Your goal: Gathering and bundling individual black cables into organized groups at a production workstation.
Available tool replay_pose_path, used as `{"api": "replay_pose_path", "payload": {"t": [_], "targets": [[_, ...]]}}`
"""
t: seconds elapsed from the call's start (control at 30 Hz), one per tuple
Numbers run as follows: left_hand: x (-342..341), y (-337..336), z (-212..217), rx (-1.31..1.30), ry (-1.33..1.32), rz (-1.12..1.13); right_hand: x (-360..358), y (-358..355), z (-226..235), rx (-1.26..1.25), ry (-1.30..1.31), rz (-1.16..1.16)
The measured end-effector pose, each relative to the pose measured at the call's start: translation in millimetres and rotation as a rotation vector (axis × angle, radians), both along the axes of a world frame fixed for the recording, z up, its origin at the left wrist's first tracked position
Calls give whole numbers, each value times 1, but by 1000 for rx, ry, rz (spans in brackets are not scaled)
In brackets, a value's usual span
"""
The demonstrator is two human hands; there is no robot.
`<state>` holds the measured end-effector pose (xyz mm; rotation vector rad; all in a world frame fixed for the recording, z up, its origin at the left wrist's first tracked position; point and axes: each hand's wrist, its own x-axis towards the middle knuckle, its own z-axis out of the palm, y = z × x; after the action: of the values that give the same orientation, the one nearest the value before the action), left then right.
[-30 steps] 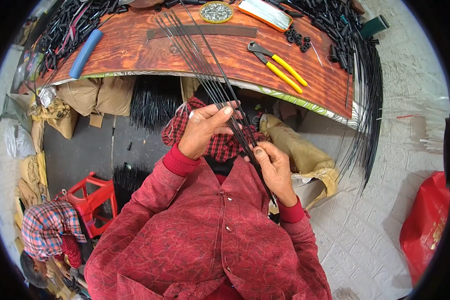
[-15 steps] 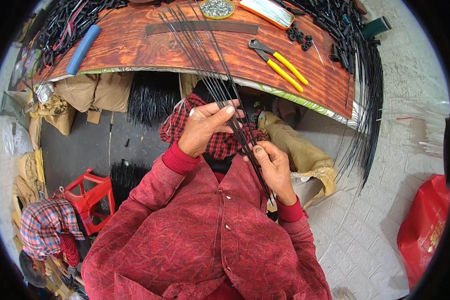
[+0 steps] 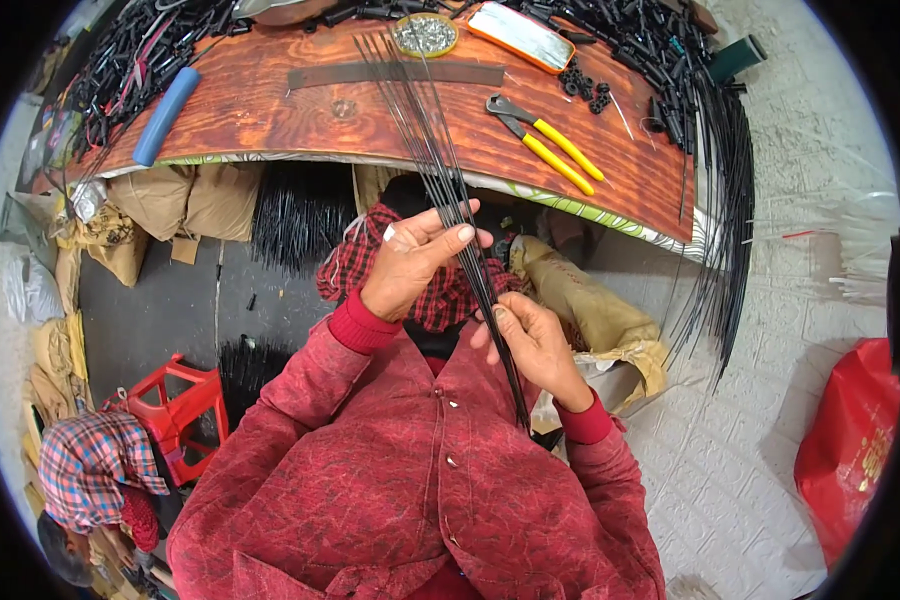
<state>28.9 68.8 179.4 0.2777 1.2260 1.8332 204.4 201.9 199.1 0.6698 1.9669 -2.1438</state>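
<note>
A bundle of thin black rods (image 3: 432,160) slants between my two hands, in front of my chest. Its far ends fan out slightly above the table, while its near ends lie close together by my jacket. My left hand (image 3: 415,258) grips the bundle around its middle, thumb on top, with a white wrap on one finger. Lower down, my right hand (image 3: 537,345) pinches the rods between thumb and fingers. Some of its fingertips are hidden behind the bundle.
On the wooden table (image 3: 270,110) lie yellow-handled pincers (image 3: 545,145), a blue cylinder (image 3: 166,116), a dark flat strip (image 3: 320,77), and a dish of small metal pieces (image 3: 425,35). Black rods (image 3: 725,230) hang off its right edge. Another person (image 3: 95,470) is at lower left beside a red stool (image 3: 185,410).
The rods have swung a little more upright, and their far ends are closer together. Both hands keep hold, the right hand having shifted slightly. The whole view has moved a little.
</note>
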Motion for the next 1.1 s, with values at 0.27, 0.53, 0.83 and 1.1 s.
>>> {"api": "replay_pose_path", "payload": {"t": [0.27, 0.53, 0.83, 1.1], "targets": [[-1, 7, 2, 77, -50, 7, -42, 9, 15, -215, -19, 42], [4, -6, 23, 84, -18, 50, -38, 5, 28, -70, 3, 107], [-19, -32, 40, 37, 574, -208, -51, 5, 45, -199, 112, 30], [-28, -35, 51, 26, 811, -58, -34, -4, 56, -140, 19, 214]]}}
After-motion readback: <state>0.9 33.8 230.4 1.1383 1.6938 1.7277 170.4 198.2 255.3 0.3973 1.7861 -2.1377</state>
